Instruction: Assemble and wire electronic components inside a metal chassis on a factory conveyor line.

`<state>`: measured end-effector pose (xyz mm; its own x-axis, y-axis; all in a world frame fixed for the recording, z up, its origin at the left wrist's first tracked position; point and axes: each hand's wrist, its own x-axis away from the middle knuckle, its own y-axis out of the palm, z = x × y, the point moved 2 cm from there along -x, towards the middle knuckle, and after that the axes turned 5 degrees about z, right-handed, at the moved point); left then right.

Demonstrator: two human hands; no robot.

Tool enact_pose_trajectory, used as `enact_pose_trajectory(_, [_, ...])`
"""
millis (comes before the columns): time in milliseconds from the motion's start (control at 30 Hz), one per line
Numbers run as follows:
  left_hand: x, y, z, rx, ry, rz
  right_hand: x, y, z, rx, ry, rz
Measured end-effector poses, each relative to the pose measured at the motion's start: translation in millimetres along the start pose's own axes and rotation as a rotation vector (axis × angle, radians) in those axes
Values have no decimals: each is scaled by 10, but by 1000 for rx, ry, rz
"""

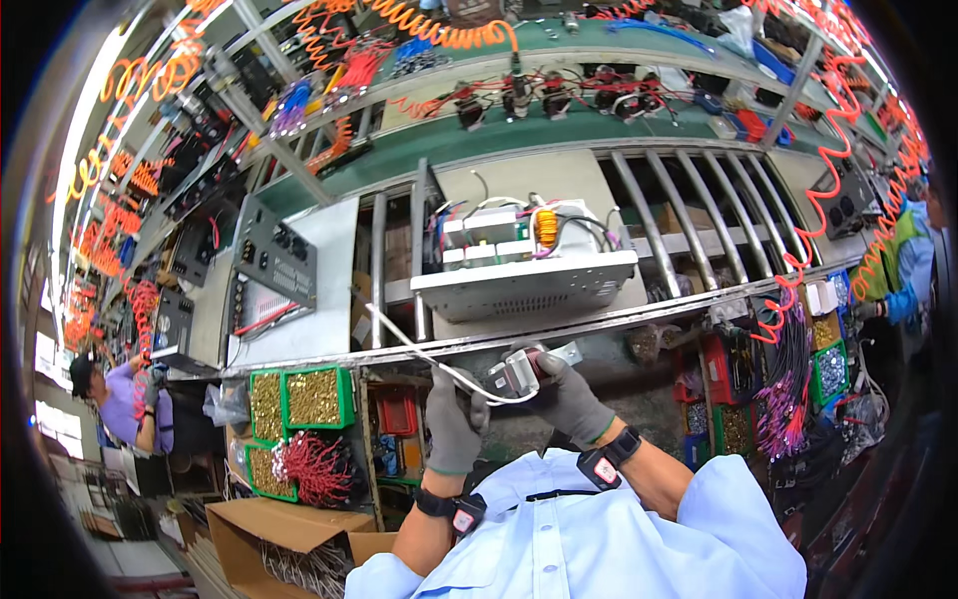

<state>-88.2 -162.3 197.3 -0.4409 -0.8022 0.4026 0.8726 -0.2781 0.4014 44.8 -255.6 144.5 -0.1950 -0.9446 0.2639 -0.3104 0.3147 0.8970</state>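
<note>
Both hands gloved in grey, raised in front of the chest, forearms coming up from the lower edge, black wrist bands with small red-and-white tags on both wrists. Left hand [454, 424] is upright, fingers curled shut around a white cable [419, 351]; back of the glove faces the camera, wrist straight. The cable runs up and left from the fist toward the conveyor rail, and another loop of it passes from the fist over to the right hand. Right hand [567, 397] sits just beside the left, slightly higher, wrist bent inward, fingers wrapped around a small white part [516, 374] with a grey metal bracket sticking out toward the right; thumb side is on top, grip closed on the part. The part is between the two hands, just below the edge of the rail, touching the cable end. Above the hands, on the conveyor, an open grey metal chassis [527, 282] with a circuit board, white wires and an orange coil inside. Left of it a flat grey panel [289, 299] with a black front plate standing on it. Below left, green bins [317, 397] of brass-coloured small parts and a bundle of red wires [317, 467]; cardboard box [284, 529] at the lower edge. Right side: red and green bins, hanging wire bundles. Orange coiled hoses [439, 30] overhead. Another person in purple at far left, one in blue far right.
</note>
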Motion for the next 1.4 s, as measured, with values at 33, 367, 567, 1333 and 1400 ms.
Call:
enact_pose_trajectory(33, [-107,113,-53,102,-126,-81,6,-87,-119,52,-100,58])
enact_pose_trajectory(367, [-1099,1028,-272,-185,-302,-261,364,-11,-1266,630,-571,454])
enact_pose_trajectory(567, [-1635,1527,-457,115,-569,-372,248,297,-1707,1253,-944,771])
enact_pose_trajectory(1333, [-3570,2093,-170,-1289,763,-857,-227,568,-2643,1619,-352,1053])
enact_pose_trajectory(1400, [-3682,2168,-248,-1268,829,-986,-488,453,-2650,1578,-320,1061])
